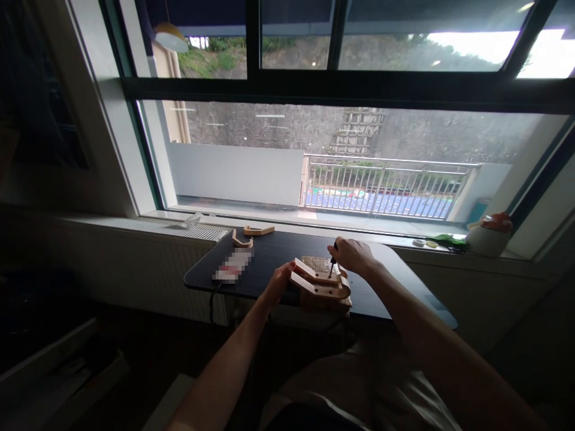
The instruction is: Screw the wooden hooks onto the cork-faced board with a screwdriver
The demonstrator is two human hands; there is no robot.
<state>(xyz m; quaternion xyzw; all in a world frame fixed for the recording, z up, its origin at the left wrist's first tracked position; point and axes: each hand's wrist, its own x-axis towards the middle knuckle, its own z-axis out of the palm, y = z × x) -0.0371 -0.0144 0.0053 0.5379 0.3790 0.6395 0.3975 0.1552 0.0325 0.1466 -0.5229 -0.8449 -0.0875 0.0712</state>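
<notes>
A light wooden assembly (321, 286) of curved slats on a woven panel lies at the near edge of a small dark table (274, 251). My left hand (279, 282) grips its left end, fingers closed round the wood. My right hand (353, 254) is closed on a small dark screwdriver (332, 263) held upright, its tip down on the top slat. Two loose curved wooden pieces lie further back on the table: one (259, 230) near the window, one (241, 241) just in front of it.
A blurred flat item (233, 266) lies on the table's left part. The window sill behind carries a crumpled wrapper (192, 221), a white jar with an orange top (489, 234) and green items (442, 241). A radiator (179, 230) stands left of the table.
</notes>
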